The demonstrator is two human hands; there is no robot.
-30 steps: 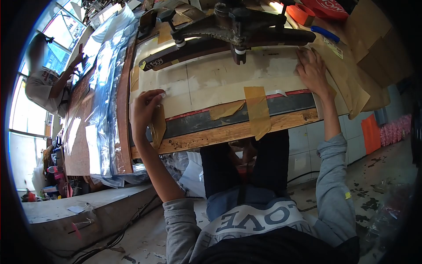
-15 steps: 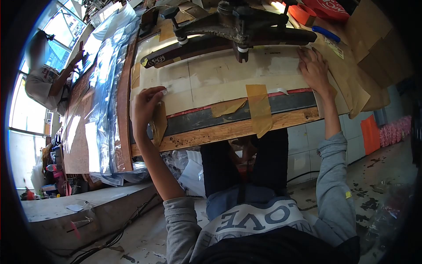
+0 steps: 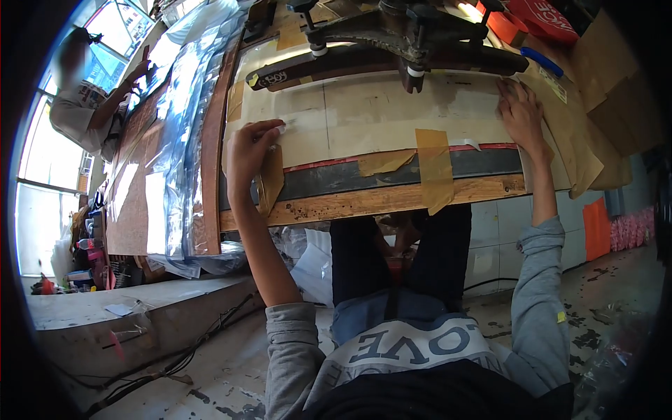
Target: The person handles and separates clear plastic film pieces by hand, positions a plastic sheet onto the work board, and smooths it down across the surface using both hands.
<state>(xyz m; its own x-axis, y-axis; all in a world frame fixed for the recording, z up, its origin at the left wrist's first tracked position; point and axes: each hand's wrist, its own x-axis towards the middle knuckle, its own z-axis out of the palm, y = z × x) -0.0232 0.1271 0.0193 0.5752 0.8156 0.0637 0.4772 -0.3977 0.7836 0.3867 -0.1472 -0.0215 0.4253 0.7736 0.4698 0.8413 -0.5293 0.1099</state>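
Note:
My left hand [image 3: 250,150] is over the left end of a pale flat board [image 3: 364,129], its thumb and forefinger closed on a small white piece [image 3: 281,129]. My right hand [image 3: 521,115] rests on the board's right end, fingers apart and lying flat, with nothing seen in it. Behind the board's middle stands a dark metal clamp frame [image 3: 378,35] with a long dark bar [image 3: 392,61]. Brown tape [image 3: 435,168] crosses the front edge, over a red line and a dark strip [image 3: 483,162]. A small white curl [image 3: 472,144] lies near the right front.
Clear plastic sheeting [image 3: 189,126] covers the surface on the left. Another person [image 3: 80,115] stands at the far left. An orange tape roll [image 3: 507,28], a blue-handled tool [image 3: 542,61] and cardboard [image 3: 609,84] are at the right. A wooden edge [image 3: 371,199] runs along the front.
The view has shifted, so the bench and both hands appear further right and slightly higher. Both hands keep about the same places on the board.

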